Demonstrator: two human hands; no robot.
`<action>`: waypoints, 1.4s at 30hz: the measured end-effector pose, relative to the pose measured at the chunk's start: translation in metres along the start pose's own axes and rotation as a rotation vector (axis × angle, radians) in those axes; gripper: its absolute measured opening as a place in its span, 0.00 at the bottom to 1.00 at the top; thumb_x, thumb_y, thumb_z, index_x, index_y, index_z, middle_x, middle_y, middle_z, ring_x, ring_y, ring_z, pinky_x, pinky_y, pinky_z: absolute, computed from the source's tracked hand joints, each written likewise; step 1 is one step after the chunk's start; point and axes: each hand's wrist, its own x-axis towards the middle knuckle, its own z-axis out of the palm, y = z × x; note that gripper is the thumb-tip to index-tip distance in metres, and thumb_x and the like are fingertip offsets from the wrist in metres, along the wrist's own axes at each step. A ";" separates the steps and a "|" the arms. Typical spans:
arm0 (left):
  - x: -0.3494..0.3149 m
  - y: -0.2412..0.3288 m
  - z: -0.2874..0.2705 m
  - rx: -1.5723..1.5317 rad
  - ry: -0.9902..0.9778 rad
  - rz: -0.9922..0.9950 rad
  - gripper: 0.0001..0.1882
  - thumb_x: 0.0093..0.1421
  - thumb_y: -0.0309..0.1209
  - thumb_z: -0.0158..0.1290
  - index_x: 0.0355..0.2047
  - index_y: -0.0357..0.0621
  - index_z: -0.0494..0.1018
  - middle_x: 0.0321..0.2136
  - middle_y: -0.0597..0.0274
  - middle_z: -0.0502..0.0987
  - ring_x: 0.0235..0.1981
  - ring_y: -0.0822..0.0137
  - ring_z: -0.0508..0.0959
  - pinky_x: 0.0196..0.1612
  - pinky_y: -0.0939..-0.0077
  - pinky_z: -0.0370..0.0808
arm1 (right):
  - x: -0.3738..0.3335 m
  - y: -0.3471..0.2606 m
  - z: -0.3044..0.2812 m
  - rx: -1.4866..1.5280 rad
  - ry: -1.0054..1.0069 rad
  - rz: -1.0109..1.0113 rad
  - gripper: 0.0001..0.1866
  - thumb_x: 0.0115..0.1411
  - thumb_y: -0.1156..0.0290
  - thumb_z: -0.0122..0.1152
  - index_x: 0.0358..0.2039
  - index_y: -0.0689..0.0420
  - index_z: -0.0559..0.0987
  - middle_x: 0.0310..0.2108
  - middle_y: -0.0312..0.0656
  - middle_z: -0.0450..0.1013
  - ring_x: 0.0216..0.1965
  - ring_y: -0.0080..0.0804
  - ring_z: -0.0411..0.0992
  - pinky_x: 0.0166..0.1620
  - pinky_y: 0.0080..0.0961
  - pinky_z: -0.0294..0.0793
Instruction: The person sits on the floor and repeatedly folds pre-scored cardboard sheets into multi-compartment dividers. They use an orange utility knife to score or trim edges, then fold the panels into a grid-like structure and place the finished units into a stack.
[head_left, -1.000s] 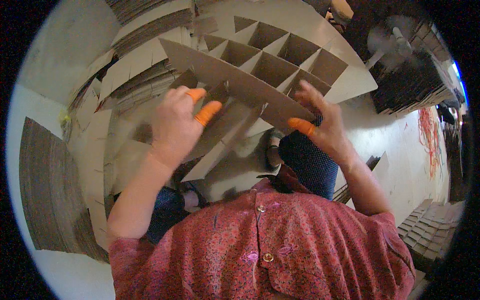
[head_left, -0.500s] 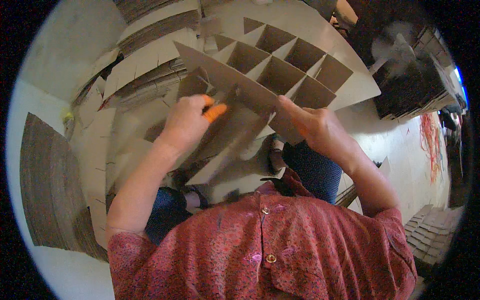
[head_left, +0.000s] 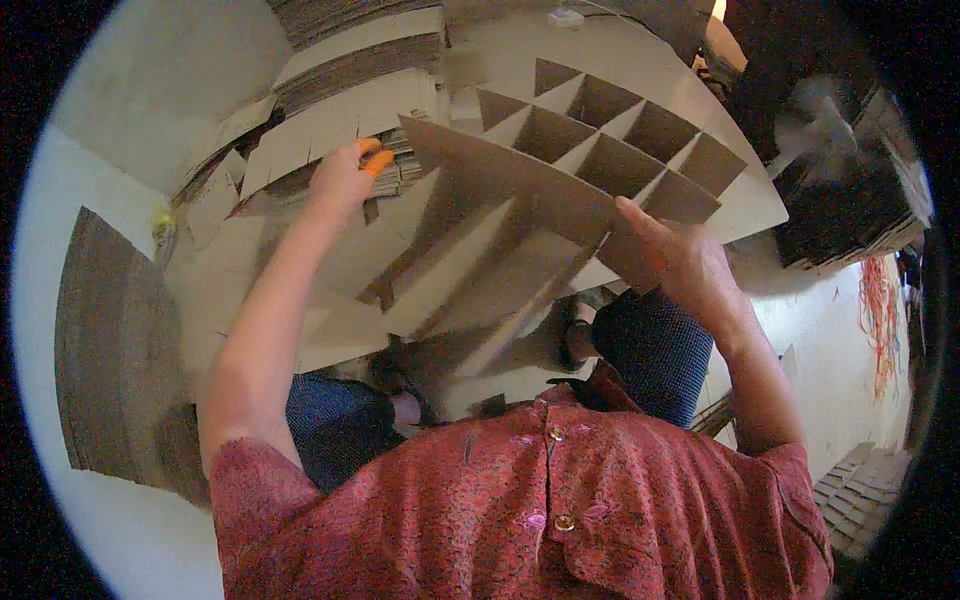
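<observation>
A brown cardboard divider grid (head_left: pixel 540 185) of interlocking slotted strips rests slanted over the pale work surface, its square cells on the far side and long strips reaching toward me. My right hand (head_left: pixel 690 262) grips its right near part, thumb pressed along the edge of a long strip. At the far left, my left hand (head_left: pixel 342 178) is beside a stack of slotted cardboard strips (head_left: pixel 330 130). Orange covers sit on two of its fingertips, which are slightly apart with nothing visible between them.
More cardboard stacks (head_left: pixel 370 60) stand behind, and a tall brown stack (head_left: pixel 115 350) is at the left. A fan (head_left: pixel 815 130) stands by a dark pile of sheets (head_left: pixel 850 200) at the right. Red strings (head_left: pixel 880 320) hang farther right. My legs are below the grid.
My left hand has moved away from the grid, up and left to the strip stack. My right hand keeps hold of the divider grid. The whole view has shifted slightly.
</observation>
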 end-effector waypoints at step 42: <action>-0.058 -0.044 -0.032 -0.674 0.089 -0.144 0.12 0.56 0.26 0.56 0.40 0.36 0.74 0.31 0.62 0.78 0.29 0.75 0.75 0.33 0.81 0.73 | -0.019 -0.068 0.006 0.717 0.248 0.053 0.05 0.57 0.75 0.56 0.32 0.63 0.76 0.23 0.37 0.74 0.27 0.18 0.66 0.30 0.21 0.69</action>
